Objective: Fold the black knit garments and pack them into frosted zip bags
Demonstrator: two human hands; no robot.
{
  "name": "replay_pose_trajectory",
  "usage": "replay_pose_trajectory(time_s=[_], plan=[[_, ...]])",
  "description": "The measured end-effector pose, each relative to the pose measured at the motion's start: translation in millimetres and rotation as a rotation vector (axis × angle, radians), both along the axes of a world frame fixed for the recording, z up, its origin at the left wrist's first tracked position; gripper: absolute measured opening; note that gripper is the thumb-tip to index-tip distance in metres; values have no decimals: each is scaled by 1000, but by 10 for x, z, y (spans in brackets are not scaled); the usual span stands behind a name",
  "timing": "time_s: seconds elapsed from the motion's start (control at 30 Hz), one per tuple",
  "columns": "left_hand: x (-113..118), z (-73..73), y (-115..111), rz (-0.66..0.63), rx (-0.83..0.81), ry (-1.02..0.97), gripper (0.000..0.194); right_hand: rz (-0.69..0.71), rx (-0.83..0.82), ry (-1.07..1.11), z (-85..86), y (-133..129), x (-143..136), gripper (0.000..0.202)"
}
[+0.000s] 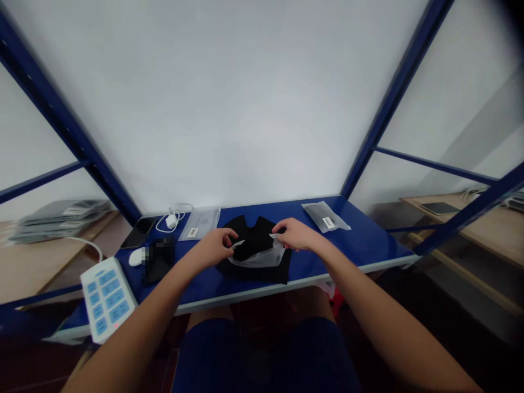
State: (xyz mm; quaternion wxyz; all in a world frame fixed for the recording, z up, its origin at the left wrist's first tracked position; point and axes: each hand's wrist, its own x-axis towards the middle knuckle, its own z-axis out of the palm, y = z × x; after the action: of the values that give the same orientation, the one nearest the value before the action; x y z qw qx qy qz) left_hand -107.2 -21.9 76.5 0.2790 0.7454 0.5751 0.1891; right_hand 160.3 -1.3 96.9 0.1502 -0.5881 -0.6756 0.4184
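Note:
A black cloth garment point(256, 228) lies spread on the blue tabletop in front of me. On it rests a frosted translucent plastic piece point(262, 259), which looks like a bag or film. My left hand point(215, 246) pinches a pale corner of this plastic at its left side. Opposite it, my right hand point(295, 234) grips another corner between thumb and fingers. The plastic sags between both hands, and black cloth shows above and below it. Whether any cloth is inside the plastic, I cannot tell.
A labelled clear bag point(204, 222) and a white charger with cable point(172, 219) lie left; a filled frosted bag point(323, 216) lies right. Further left are a dark phone point(138, 232), a white rounded object point(136, 257) and a blue-buttoned keypad point(108, 297). Blue posts point(385, 114) flank the table.

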Motion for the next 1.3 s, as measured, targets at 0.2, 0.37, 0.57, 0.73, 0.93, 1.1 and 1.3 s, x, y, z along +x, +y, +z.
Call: replay_pose_trajectory(time_s=[0.2,0.37,0.57,0.73,0.93,1.1,1.3], plan=[[178,-148,-16,200,235,-104,24,6,-53,24,-299,99,-48,25],[133,-255,-5,52,-147,-209,31,-51,-68,-6,-285,139,-40,29],[116,-180,-8,-109,-331,-375,54,-59,22,-108,-272,75,-106,27],[92,-99,20,-67,-325,-371,43,-10,168,-128,-260,7,-29,10],[72,-193,-21,-69,231,-235,24,-136,-2,-26,-498,151,-5,25],[1,-154,-82,-405,575,127,16,-175,-15,38,-650,257,8,14],[-107,-102,114,-319,546,303,29,-13,71,152,-563,149,59,15]])
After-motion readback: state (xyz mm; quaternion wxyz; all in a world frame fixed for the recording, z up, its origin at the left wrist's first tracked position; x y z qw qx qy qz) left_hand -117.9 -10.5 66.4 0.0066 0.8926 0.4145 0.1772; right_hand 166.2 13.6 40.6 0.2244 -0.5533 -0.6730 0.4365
